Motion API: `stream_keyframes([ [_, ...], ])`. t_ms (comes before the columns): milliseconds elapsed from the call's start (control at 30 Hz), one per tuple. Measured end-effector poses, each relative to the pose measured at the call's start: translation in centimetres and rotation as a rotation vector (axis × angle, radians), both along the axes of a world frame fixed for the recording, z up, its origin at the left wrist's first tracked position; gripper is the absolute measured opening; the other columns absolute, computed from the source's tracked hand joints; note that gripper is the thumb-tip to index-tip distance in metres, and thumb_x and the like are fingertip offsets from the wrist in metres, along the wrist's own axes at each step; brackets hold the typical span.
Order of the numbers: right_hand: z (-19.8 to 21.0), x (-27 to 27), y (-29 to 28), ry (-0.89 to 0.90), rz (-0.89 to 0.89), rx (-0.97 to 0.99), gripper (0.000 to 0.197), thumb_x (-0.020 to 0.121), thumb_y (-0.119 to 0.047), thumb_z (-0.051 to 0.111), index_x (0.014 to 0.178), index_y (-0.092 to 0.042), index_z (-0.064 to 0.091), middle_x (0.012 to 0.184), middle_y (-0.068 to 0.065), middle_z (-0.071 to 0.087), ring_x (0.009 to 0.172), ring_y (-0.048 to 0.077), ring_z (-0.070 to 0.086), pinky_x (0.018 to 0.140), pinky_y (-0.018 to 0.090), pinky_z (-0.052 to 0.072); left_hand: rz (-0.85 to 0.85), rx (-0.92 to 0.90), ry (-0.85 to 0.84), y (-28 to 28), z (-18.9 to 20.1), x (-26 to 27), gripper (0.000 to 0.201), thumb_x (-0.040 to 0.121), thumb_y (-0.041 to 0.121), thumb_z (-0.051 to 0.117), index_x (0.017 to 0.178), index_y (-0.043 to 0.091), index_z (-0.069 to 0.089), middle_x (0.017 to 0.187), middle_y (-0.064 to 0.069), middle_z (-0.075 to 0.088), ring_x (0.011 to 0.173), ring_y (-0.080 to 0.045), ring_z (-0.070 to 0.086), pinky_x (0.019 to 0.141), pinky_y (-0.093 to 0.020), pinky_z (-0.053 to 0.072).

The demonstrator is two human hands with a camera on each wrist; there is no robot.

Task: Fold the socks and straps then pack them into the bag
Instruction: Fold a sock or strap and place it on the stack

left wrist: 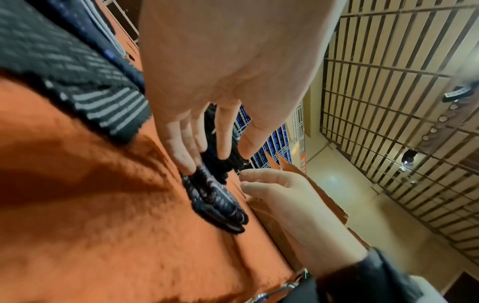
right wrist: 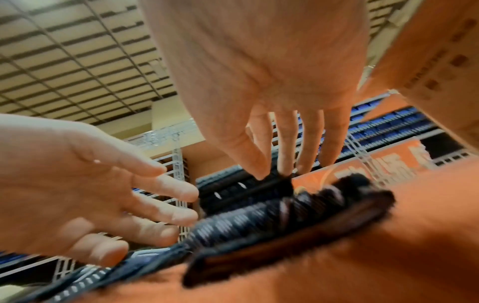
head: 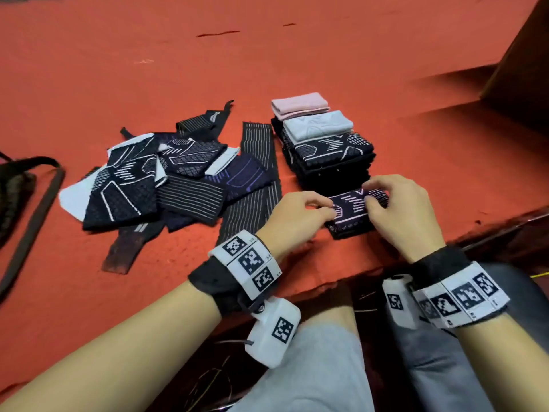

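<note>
A folded dark sock (head: 352, 211) with a white pattern lies near the front edge of the red table (head: 297, 55). My left hand (head: 323, 209) presses fingertips on its left end, and my right hand (head: 372, 197) touches its right end. In the left wrist view the left fingers (left wrist: 186, 166) are nearly straight, tips down on the sock (left wrist: 215, 201). In the right wrist view the right fingertips (right wrist: 261, 174) press the sock (right wrist: 259, 221) and the left hand (right wrist: 168, 205) is spread beside it. A stack of folded socks (head: 323, 144) stands just behind.
A loose pile of unfolded socks and striped straps (head: 166, 179) lies left of centre, with a long striped strap (head: 258, 173) beside it. A black bag (head: 17, 185) with a strap sits at the far left edge. The table's front edge runs close under my wrists.
</note>
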State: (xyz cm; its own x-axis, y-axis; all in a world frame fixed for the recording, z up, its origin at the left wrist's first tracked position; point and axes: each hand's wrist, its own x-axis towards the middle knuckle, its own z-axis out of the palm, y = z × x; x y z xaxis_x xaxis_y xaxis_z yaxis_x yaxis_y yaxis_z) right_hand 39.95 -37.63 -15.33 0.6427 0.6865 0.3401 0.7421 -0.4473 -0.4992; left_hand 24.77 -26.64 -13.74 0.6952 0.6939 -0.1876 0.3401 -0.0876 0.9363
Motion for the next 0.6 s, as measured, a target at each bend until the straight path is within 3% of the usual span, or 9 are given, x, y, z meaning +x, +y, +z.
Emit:
stream_keyframes([
  [33,0.7,-0.9,0.4,0.005,0.034,0.006,0.024,0.087,-0.015,0.062,0.106,-0.022,0.074,0.11,-0.003,0.075,0.105,0.022,0.066,0.093,0.036,0.05,-0.007,0.011,-0.006,0.6,0.4,-0.7,0.01,0.09,0.018,0.069,0.098,0.02,0.076,0.084,0.008,0.067,0.081,-0.012,0.064,0.078,-0.035,0.06],
  [133,2.5,-4.3,2.7,0.105,0.263,0.006,0.016,0.088,-0.017,0.067,0.099,-0.025,0.075,0.095,-0.013,0.075,0.089,0.003,0.067,0.084,0.017,0.047,0.031,0.048,0.017,3.2,1.5,-3.0,0.009,0.092,0.018,0.068,0.096,0.018,0.075,0.095,-0.002,0.072,0.091,-0.012,0.065,0.068,-0.025,0.055],
  [233,3.0,-7.3,6.6,0.207,0.409,-0.026,0.018,0.087,-0.018,0.07,0.104,-0.022,0.074,0.096,-0.011,0.074,0.081,0.0,0.065,0.077,0.009,0.044,0.162,0.092,0.052,6.3,1.7,-6.0,0.008,0.091,0.017,0.07,0.097,0.018,0.074,0.091,0.0,0.069,0.089,-0.009,0.062,0.064,-0.018,0.046],
  [300,3.0,-8.5,9.8,0.193,0.436,-0.09,0.03,0.087,-0.022,0.071,0.117,-0.019,0.07,0.111,-0.004,0.073,0.095,0.008,0.066,0.082,0.012,0.041,0.25,0.115,0.065,8.4,1.4,-8.1,0.011,0.089,0.015,0.071,0.1,0.017,0.073,0.086,0.003,0.066,0.081,-0.009,0.059,0.058,-0.014,0.041],
  [400,3.3,-9.7,14.3,0.148,0.42,-0.229,0.05,0.089,-0.028,0.07,0.135,-0.011,0.056,0.132,0.009,0.065,0.123,0.025,0.059,0.099,0.027,0.043,0.309,0.151,0.08,10.7,1.1,-10.8,0.018,0.088,0.008,0.072,0.106,0.01,0.07,0.094,-0.004,0.067,0.075,-0.009,0.059,0.057,-0.009,0.045],
  [500,3.0,-9.8,18.2,0.185,0.295,-0.344,0.055,0.09,-0.031,0.067,0.133,-0.004,0.047,0.133,0.019,0.06,0.122,0.035,0.058,0.094,0.035,0.047,0.306,0.178,0.114,12.0,1.0,-12.7,0.026,0.09,0.009,0.071,0.116,0.009,0.069,0.102,-0.003,0.067,0.074,-0.001,0.056,0.058,-0.008,0.043],
  [600,1.9,-9.4,20.4,0.226,0.173,-0.445,0.059,0.089,-0.038,0.068,0.13,0.0,0.049,0.134,0.022,0.059,0.122,0.039,0.059,0.093,0.037,0.048,0.306,0.099,0.098,12.3,0.9,-13.8,0.022,0.093,0.012,0.068,0.115,0.014,0.067,0.105,-0.001,0.066,0.086,-0.01,0.06,0.069,-0.021,0.049],
])
